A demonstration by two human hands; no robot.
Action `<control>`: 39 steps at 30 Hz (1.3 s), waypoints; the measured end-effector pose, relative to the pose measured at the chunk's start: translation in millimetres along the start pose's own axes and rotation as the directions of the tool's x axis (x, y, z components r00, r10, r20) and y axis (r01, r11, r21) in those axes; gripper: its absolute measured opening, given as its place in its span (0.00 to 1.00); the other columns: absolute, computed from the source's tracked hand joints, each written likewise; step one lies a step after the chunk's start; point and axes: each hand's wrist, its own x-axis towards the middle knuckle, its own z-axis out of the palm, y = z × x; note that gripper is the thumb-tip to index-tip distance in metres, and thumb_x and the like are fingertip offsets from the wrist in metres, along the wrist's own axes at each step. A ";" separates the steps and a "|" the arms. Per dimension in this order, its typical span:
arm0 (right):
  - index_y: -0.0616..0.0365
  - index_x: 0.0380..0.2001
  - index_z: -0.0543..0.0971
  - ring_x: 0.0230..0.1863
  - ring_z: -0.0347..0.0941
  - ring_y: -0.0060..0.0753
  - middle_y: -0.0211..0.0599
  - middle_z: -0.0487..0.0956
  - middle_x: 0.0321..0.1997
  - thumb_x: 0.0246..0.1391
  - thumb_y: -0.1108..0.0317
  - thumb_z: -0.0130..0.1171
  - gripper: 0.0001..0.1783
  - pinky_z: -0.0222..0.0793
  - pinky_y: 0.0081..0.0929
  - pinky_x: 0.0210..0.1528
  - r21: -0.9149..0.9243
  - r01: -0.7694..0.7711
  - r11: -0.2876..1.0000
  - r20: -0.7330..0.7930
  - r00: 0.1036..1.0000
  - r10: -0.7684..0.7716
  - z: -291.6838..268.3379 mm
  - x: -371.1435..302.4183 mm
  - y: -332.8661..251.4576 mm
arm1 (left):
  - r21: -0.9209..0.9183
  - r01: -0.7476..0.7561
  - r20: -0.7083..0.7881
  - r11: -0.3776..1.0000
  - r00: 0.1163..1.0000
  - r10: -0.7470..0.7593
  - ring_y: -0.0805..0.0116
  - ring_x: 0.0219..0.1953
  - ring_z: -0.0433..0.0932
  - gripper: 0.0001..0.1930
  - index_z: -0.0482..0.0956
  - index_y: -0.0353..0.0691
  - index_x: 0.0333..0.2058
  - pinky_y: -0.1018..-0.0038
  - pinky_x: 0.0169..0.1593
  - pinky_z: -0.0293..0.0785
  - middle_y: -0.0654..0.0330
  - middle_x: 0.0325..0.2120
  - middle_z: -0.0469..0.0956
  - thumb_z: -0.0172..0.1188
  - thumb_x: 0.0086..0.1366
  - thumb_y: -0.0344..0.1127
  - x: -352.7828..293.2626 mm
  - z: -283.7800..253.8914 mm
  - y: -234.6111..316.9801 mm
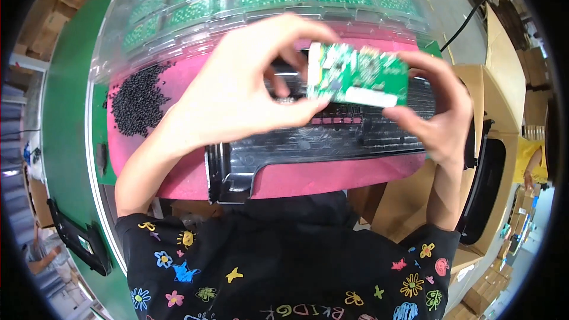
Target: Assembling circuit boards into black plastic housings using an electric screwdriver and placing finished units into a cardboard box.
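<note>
Fingers (308, 105) of the left hand (237, 92) and right hand (435, 112) pinched a green board (358, 75) tight over a black plastic part (320, 151) on the pink mat (332, 181).

Two bare hands show, the left hand (237, 92) and the right hand (441, 109), and between them they grip one green circuit board (357, 75) with a single white strip along its lower edge. Beneath it lies one long black plastic housing (308, 142) on one pink mat (332, 178), beside one heap of small black pellets (137, 99), too many to count. Behind stands one stack of clear trays (178, 6) holding green boards, at least eight visible, though the exact number cannot be told
</note>
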 end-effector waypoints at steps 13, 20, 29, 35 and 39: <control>0.59 0.43 0.77 0.57 0.65 0.46 0.42 0.72 0.55 0.31 0.71 0.75 0.30 0.62 0.38 0.60 -0.065 -0.140 0.988 0.237 0.960 0.152 26.7 -35.2 24.6 | 0.369 0.044 0.245 0.928 0.959 -0.143 0.54 0.43 0.78 0.27 0.74 0.41 0.47 0.66 0.42 0.76 0.59 0.43 0.74 0.73 0.47 0.37 -11.1 33.0 -26.9; 0.58 0.44 0.77 0.57 0.65 0.47 0.41 0.72 0.55 0.32 0.70 0.75 0.30 0.62 0.39 0.60 -0.070 -0.111 0.991 0.233 0.964 0.124 27.8 -35.4 30.6 | 0.384 0.082 0.235 0.920 0.955 -0.183 0.56 0.44 0.78 0.27 0.74 0.41 0.46 0.66 0.43 0.77 0.59 0.42 0.73 0.73 0.45 0.35 -9.8 35.0 -27.7; 0.58 0.43 0.75 0.57 0.65 0.48 0.42 0.72 0.54 0.32 0.67 0.77 0.31 0.62 0.39 0.60 -0.038 -0.030 0.999 0.216 0.976 0.037 27.1 -42.0 42.5 | 0.400 0.023 0.238 0.916 0.963 -0.128 0.54 0.43 0.78 0.28 0.73 0.39 0.45 0.63 0.41 0.76 0.56 0.43 0.72 0.74 0.45 0.37 -8.1 38.4 -25.0; 0.65 0.53 0.68 0.56 0.65 0.51 0.47 0.72 0.50 0.35 0.60 0.76 0.42 0.62 0.41 0.57 -0.108 -0.067 0.992 0.310 0.946 0.098 4.1 -33.3 39.0 | 0.411 0.127 0.202 0.903 0.953 -0.227 0.56 0.35 0.74 0.30 0.74 0.36 0.44 0.70 0.37 0.70 0.55 0.40 0.71 0.73 0.37 0.30 0.5 52.8 -4.2; 0.70 0.36 0.68 0.37 0.77 0.58 0.53 0.78 0.33 0.41 0.64 0.65 0.24 0.74 0.46 0.36 -0.109 0.035 0.993 0.068 0.997 -0.028 11.1 33.1 16.1 | 0.372 0.117 0.167 0.921 0.967 -0.190 0.70 0.28 0.62 0.29 0.72 0.36 0.43 0.77 0.33 0.60 0.62 0.35 0.66 0.68 0.35 0.23 -10.0 54.2 -4.0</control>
